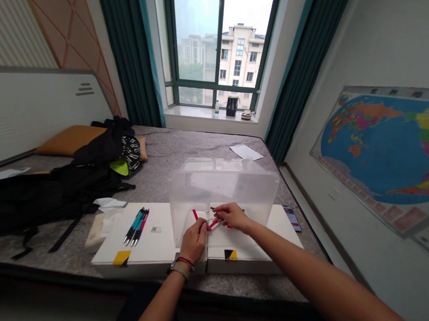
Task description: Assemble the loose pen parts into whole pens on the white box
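My left hand (194, 240) is closed, its fingertips at the lower end of a slim red pen part (214, 222) that slants between my two hands. Pinched together just to the right, my right hand (230, 217) has something small and dark at its fingertips, too small to name. Another red stick-like piece (195, 215) stands up just beyond my left fingers. Both hands are at the mouth of a clear plastic box (222, 184), which is tipped toward me over two white boxes. On the left white box (161, 214) lies a row of several pens (137, 227), teal, black and red.
A phone (292, 219) lies by the right white box (285, 231). Tissues (109, 204) and a black backpack (38, 197) are to the left. White paper (246, 152) lies further back on the grey surface, before the window sill (206, 115). A world map (395, 150) hangs at right.
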Motion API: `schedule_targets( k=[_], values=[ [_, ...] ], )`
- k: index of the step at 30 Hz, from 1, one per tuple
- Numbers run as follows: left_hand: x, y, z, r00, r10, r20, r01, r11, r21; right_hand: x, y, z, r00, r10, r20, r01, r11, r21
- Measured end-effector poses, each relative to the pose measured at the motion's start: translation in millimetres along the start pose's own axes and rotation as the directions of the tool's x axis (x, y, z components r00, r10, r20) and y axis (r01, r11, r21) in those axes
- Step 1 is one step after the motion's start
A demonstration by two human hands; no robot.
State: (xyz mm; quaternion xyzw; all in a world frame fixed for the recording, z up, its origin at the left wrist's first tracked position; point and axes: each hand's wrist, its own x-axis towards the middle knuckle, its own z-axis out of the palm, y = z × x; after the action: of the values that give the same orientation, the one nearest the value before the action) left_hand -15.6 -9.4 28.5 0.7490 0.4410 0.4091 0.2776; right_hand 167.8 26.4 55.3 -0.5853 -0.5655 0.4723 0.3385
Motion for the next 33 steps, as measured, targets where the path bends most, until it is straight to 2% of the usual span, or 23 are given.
schedule_targets(
  k=[2, 4, 6, 9, 12, 17, 23, 27, 30, 33],
  values=[
    [1, 0, 0, 1.0, 0.003, -0.016, -0.003, 1.0, -0.011, -10, 15, 20, 0.993, -0.106, -0.042, 0.107, 0.994, 0.02],
    [1, -2, 2, 1.0, 0.004, -0.028, -0.004, 1.0, -0.016, -20, 28, 37, 0.975, -0.16, -0.156, 0.177, 0.979, 0.103],
    [1, -3, 3, 0.999, 0.006, -0.037, -0.007, 1.0, -0.021, -28, 37, 50, 0.958, -0.139, -0.252, 0.2, 0.951, 0.237],
    [1, -5, 5, 0.999, 0.014, -0.039, -0.015, 0.999, -0.035, -31, 43, 59, 0.944, -0.098, -0.315, 0.21, 0.915, 0.344],
    [1, -6, 6, 0.999, 0.033, -0.016, -0.033, 0.998, -0.047, -28, 46, 61, 0.93, -0.094, -0.356, 0.202, 0.939, 0.279],
    [1, -10, 7, 0.999, 0.046, 0.02, -0.045, 0.999, -0.028, -30, 45, 60, 0.879, -0.202, -0.433, 0.213, 0.977, -0.024],
    [1, -15, 9, 0.996, 0.069, 0.048, -0.069, 0.998, -0.004, -36, 38, 62, 0.882, -0.237, -0.409, 0.184, 0.969, -0.163],
    [2, -16, 11, 0.999, 0.046, -0.011, -0.046, 0.999, -0.012, -37, 35, 57, 0.917, -0.247, -0.313, 0.167, 0.951, -0.262],
    [3, -16, 11, 0.998, 0.041, -0.047, -0.043, 0.999, -0.034, -33, 25, 37, 0.953, -0.25, -0.169, 0.174, 0.913, -0.37],
    [2, -14, 10, 0.997, 0.038, -0.069, -0.042, 0.998, -0.051, -23, 3, 1, 0.961, -0.264, -0.08, 0.176, 0.81, -0.56]
  ],
)
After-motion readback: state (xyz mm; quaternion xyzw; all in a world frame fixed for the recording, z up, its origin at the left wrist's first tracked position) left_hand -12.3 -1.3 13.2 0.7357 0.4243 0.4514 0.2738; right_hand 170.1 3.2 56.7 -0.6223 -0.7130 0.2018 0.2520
